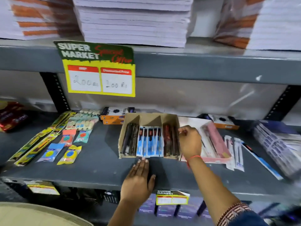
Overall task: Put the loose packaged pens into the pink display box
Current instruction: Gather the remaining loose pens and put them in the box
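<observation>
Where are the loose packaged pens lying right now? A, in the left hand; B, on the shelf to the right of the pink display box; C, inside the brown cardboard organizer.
B: the loose packaged pens lie flat on the grey shelf, just right of the pink display box.

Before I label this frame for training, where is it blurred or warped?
Head view: motion blur smears the far right, worst on the stacked packets; wide-angle distortion bends the upper shelf edge; the brown divided box, pink display box and both hands stay fairly readable; sign text is soft.
</observation>
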The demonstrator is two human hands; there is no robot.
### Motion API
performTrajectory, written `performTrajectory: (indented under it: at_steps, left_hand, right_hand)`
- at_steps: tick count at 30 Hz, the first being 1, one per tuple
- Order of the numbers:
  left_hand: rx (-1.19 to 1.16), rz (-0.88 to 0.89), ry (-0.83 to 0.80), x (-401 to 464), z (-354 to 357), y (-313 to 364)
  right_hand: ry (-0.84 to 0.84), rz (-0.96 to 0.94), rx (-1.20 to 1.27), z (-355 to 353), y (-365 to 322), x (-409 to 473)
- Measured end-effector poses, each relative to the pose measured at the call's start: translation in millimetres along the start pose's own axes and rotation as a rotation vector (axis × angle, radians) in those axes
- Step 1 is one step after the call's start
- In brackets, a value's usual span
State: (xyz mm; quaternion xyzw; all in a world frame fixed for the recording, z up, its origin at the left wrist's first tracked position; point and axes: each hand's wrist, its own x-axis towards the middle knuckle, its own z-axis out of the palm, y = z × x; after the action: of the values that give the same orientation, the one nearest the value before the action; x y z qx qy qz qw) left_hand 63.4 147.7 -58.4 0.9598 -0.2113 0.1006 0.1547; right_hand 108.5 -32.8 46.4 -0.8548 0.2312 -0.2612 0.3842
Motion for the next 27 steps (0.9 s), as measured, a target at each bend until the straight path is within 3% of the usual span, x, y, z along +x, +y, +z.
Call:
performTrajectory:
  at_steps: [5,9,14,17,27]
  left_hand:
    - [-0.026,0.047,-0.091,1.2,22.1,47.5]
    - [0.023,0.039,-0.151,18.8,27.4,87.5]
    - [0.137,0.048,-0.217,27.9,36.7,114.3]
    - [0.149,0.027,-0.193,28.1,38.9,115.8]
    - [0.1,-0.022,-0.204,26.8,43.4,115.2]
  right_hand:
    - [0.213,0.079,-0.055,-51.1,64.4,12.5]
    - [0.254,0.159,-0.2,-96.6,116.8,27.1]
    - [-0.006,0.411,-0.497,-144.9,178.0,62.5]
    - [-0.122,0.467,-0.56,-156.1,202.9,80.9]
    - [-0.305,0.498,-0.448,-164.5,211.5,107.9]
